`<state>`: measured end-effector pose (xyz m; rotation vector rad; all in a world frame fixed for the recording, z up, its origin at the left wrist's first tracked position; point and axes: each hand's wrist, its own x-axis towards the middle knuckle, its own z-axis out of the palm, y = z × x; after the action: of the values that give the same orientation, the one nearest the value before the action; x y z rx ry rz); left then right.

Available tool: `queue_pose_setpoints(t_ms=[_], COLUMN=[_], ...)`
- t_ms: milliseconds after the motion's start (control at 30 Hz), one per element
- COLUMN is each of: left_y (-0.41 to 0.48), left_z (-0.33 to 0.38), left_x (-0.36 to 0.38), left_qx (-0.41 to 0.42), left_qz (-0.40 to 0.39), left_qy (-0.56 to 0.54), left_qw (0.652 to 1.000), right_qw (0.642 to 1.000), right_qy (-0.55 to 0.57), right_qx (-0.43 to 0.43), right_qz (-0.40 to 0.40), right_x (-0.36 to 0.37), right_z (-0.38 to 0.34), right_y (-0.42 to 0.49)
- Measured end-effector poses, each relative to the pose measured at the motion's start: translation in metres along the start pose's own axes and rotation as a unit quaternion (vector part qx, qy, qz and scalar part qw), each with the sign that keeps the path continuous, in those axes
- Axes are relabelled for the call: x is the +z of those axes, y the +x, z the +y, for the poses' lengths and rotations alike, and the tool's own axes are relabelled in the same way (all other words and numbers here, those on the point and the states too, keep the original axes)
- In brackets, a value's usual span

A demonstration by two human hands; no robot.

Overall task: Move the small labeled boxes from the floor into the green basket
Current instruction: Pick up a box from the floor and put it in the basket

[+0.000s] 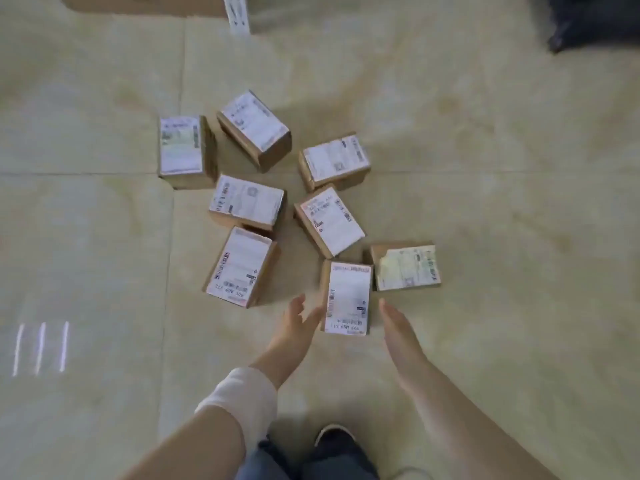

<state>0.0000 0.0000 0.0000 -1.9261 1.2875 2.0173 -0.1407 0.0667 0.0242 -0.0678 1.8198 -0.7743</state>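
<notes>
Shoe (334, 436): dark with a pale toe edge, at the bottom of the view, on the floor (485, 174); jeans (311, 460) lie beside it.
Band (242, 396): white, wrapped round the left forearm.
Left hand (298, 322): reached out low over the floor, grip spread, fingers straight, holding nothing. The fingertips are at the left edge of the near box (347, 297); blur hides whether they touch it.
Right hand (394, 327): grip spread too, fingers straight and close together, just right of the near box and apart from it.
Near box: flat on the floor between the two hands, white label up, a barcode down its left side.
Left box (240, 268): left of the left hand, label up, barcodes along its left and near edges.
Torn box (407, 266): just beside the near box's far right corner; its label is ragged at the left end.
Tilted box (330, 221): just beyond the near box, turned at an angle.
Centre box (246, 202): against the far end of the left box.
Far-right box (334, 161): just beyond the tilted box.
Far box (254, 128): angled, the farthest of the cluster.
Far-left box (181, 147): near the far box, standing square to the tile lines.
Floor: beige tiles; three light streaks (40, 348) at the left.
Far edge: a carton (138, 3) at top left, a white strip (237, 12) beside it, a dark bag (595, 22) at top right.
</notes>
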Motion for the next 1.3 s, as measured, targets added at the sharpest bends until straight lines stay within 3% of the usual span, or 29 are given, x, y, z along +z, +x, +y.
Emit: queue_pose_setpoints(t_ms=[233, 433, 500, 633, 867, 1067, 1300], left_y=[0.11, 0.112, 0.087, -0.006, -0.224, -0.34, -0.378], left_z=[-0.044, -0.053, -0.044, -0.012, 0.045, 0.043, -0.044], left_x=[0.044, 0.045, 0.034, -0.004, -0.112, -0.245, -0.405], left_qx=[0.117, 0.151, 0.119, 0.098, 0.119, 0.136, 0.128], left_qz=[0.022, -0.02, -0.064, -0.076, 0.012, 0.117, 0.188], left_qy=[-0.048, -0.105, -0.157, -0.183, -0.265, -0.361, -0.447], left_qw=[0.992, 0.983, 0.978, 0.975, 0.957, 0.915, 0.865], right_qw=[0.993, 0.989, 0.99, 0.994, 0.994, 0.977, 0.952], right_qy=[0.08, 0.141, 0.141, 0.097, 0.016, -0.058, -0.131], right_qx=[-0.082, -0.041, -0.028, -0.031, -0.058, -0.094, -0.109], right_qz=[0.022, -0.012, -0.014, -0.023, -0.089, -0.181, -0.254], right_x=[0.026, 0.032, 0.032, 0.036, 0.082, 0.2, 0.387], right_z=[0.079, 0.086, 0.073, 0.027, -0.086, -0.152, -0.137], right_y=[0.114, 0.115, 0.091, 0.004, -0.213, -0.335, -0.398])
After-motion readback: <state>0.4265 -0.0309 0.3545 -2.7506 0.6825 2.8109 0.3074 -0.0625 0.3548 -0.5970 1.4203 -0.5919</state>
